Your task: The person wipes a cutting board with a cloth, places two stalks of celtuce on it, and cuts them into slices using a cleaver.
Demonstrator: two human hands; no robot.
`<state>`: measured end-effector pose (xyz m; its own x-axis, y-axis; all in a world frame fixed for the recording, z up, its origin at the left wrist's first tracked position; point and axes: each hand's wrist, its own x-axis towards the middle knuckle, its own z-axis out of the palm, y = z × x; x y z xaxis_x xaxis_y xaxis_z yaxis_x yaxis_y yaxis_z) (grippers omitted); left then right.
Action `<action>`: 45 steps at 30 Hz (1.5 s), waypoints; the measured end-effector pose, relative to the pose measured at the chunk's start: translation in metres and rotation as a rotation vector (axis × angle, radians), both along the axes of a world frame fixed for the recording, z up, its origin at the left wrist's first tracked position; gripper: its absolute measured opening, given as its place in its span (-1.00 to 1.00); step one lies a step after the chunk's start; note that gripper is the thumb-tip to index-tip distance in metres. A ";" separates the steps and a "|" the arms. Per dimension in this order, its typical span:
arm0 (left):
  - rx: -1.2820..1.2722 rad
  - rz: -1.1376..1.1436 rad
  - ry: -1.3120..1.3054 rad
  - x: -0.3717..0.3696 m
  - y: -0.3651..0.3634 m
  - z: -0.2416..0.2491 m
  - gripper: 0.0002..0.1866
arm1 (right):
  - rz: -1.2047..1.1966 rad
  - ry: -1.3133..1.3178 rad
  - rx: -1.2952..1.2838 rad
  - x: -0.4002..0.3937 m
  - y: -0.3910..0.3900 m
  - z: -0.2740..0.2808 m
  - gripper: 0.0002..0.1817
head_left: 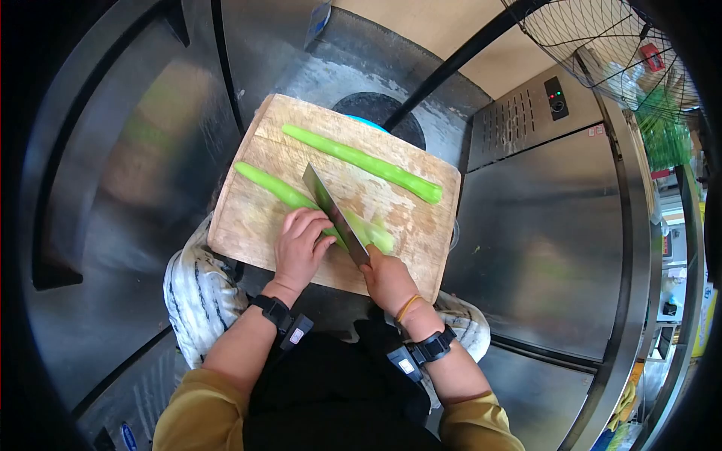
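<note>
A wooden cutting board [417,252] lies across my lap. My right hand [391,282] is closed around the handle of a broad kitchen knife [335,212], its blade pointing away from me and to the left. Under my left hand [299,242] is a peeled green celtuce stalk [269,182], held down with bent fingers close to the blade. Thin pale-green celtuce slices [372,231] lie just right of the knife. A second, whole celtuce stalk [365,161] rests farther up the board, apart from both hands. The blade hides part of the stalk I am holding.
Steel cabinet doors [545,240] stand close on the right, and another steel door [128,173] is on the left. Beyond the board are a dark round base [410,129] and a slanting black pole [459,64]. A wire fan cage [602,41] hangs at upper right.
</note>
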<state>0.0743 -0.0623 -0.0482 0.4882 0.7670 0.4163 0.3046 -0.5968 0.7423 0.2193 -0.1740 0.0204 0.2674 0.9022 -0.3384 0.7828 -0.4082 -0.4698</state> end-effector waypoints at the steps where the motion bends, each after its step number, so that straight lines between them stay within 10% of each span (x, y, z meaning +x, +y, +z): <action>1: -0.007 0.003 -0.005 -0.001 0.001 -0.001 -0.70 | -0.007 0.000 -0.003 0.001 0.002 -0.004 -0.77; 45: 0.044 0.062 0.022 -0.002 0.006 -0.003 -0.80 | 0.058 -0.010 0.015 0.000 -0.004 0.018 -0.84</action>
